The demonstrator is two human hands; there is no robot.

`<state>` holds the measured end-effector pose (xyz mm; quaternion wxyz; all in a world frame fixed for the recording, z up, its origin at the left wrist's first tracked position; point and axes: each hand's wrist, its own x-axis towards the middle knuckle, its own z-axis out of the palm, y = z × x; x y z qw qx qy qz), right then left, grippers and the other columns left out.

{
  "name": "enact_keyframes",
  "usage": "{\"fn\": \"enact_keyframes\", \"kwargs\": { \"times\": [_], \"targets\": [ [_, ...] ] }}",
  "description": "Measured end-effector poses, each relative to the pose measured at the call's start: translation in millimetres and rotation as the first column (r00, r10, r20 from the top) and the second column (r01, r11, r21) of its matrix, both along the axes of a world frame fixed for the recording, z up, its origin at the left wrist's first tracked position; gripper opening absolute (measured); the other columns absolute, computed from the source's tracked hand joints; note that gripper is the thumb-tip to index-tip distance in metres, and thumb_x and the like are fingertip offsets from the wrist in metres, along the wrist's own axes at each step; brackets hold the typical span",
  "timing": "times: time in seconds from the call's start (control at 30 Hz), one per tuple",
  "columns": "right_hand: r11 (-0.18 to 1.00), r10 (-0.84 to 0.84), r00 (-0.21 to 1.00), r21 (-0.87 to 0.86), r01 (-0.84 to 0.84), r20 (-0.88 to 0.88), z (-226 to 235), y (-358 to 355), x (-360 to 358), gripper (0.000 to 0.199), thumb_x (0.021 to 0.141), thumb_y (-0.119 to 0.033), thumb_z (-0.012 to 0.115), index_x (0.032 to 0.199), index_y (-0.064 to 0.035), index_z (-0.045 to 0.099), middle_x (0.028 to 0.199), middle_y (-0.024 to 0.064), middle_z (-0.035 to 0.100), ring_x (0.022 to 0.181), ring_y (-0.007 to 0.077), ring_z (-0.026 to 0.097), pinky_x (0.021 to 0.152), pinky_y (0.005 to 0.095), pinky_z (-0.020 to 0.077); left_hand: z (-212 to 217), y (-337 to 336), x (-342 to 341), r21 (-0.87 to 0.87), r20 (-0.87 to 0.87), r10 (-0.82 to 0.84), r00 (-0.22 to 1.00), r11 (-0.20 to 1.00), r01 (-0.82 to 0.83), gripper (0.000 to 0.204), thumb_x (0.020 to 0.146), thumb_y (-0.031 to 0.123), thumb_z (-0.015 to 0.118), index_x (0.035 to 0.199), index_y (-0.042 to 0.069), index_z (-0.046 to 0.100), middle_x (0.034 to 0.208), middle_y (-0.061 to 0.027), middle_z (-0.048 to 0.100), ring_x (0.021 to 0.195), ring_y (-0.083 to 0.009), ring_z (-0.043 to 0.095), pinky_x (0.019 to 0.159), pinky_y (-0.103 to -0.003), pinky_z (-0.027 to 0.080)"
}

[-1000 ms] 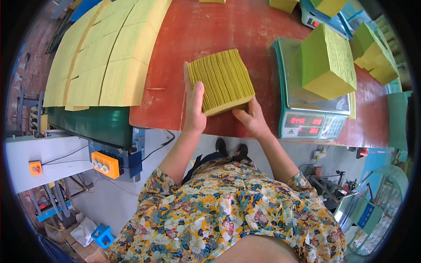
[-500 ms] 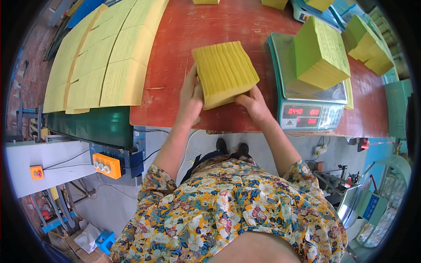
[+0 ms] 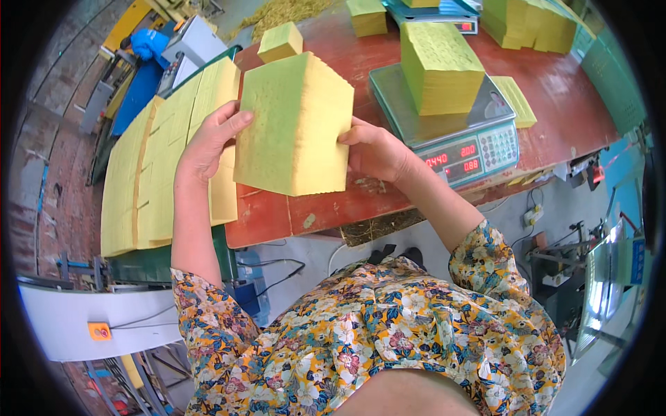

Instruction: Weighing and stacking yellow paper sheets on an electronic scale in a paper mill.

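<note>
Clearly, the yellow block is between the 2 hands, tilted, over the near left part of the red table; whether its lower corner touches the top cannot be told. The left hand grips its left edge, thumb lapping onto the broad face and fingers mostly hidden. The right hand clasps the opposite side, thumb against the right face, the other fingers partly out of sight.

No band shows around the block, and it looks like many thin sheets, so slipping seems the main risk: if 1 hand eased off or the 2 pressed unevenly, sheets could fan out or drop from the lower corner. Too hard a thumb could crease the outer sheet or dent the edge.

Just right of the right hand is a scale, its display lit, with 1 upright block on the plate. A swing of the right forearm might bump the scale, upsetting the reading or shifting that load. A low yellow stack lies beside the scale's far side.

On the left, close-set yellow rows lie near the left forearm; a careless elbow could push them askew. Farther off are a small block, a taller block, a 2nd scale and a cluster of blocks. Beyond the table, yellow scraps litter the floor.
</note>
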<state>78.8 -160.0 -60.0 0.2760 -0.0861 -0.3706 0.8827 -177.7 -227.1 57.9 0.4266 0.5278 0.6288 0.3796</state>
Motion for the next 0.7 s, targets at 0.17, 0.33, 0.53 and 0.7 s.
{"fn": "enact_keyframes", "kwargs": {
  "times": [0.17,0.33,0.53,0.7],
  "targets": [
    [1.000,0.017,0.999,0.022,-0.016,-0.034,14.1,-5.5,0.0,0.063,0.081,-0.020,0.055,0.140,-0.0050,0.038,0.130,0.0106,0.054,0.111,0.0267,0.059,0.091,0.0455,0.0502,-23.8,-2.2,1.7,-0.057,0.329,0.148,0.933,0.989,-0.137,0.057,0.092,0.045,0.060,0.132,0.005,0.053,0.121,-0.0054,0.063,0.109,-0.0150,0.059,0.092,-0.029,0.047],
    [0.998,0.027,0.999,0.053,-0.029,0.037,14.8,3.7,0.3,0.062,0.082,-0.023,0.055,0.139,-0.0045,0.039,0.126,0.0130,0.057,0.106,0.0284,0.062,0.090,0.0461,0.0505,-38.2,1.9,0.3,-0.078,0.541,0.080,0.837,0.996,-0.045,0.050,0.099,0.041,0.047,0.132,0.004,0.052,0.121,-0.0097,0.064,0.105,-0.0173,0.064,0.088,-0.033,0.053],
    [0.999,0.034,0.999,0.011,-0.035,0.033,22.5,13.6,5.2,0.054,0.083,-0.022,0.055,0.132,-0.0018,0.046,0.120,0.0147,0.060,0.102,0.0294,0.064,0.091,0.0483,0.0498,-39.8,4.5,7.9,-0.040,0.630,0.071,0.774,0.997,-0.058,0.046,0.099,0.039,0.047,0.130,0.005,0.053,0.120,-0.0104,0.064,0.107,-0.0187,0.064,0.088,-0.033,0.053],
    [0.997,0.069,0.997,0.014,-0.070,0.033,25.1,23.8,23.9,0.057,0.083,-0.022,0.056,0.136,-0.0039,0.043,0.125,0.0126,0.058,0.107,0.0280,0.061,0.092,0.0484,0.0505,-47.6,1.9,29.7,0.113,0.609,-0.008,0.793,0.991,-0.076,0.045,0.099,0.038,0.047,0.130,0.005,0.053,0.121,-0.0093,0.063,0.109,-0.0186,0.063,0.091,-0.033,0.052]
  ]
}}
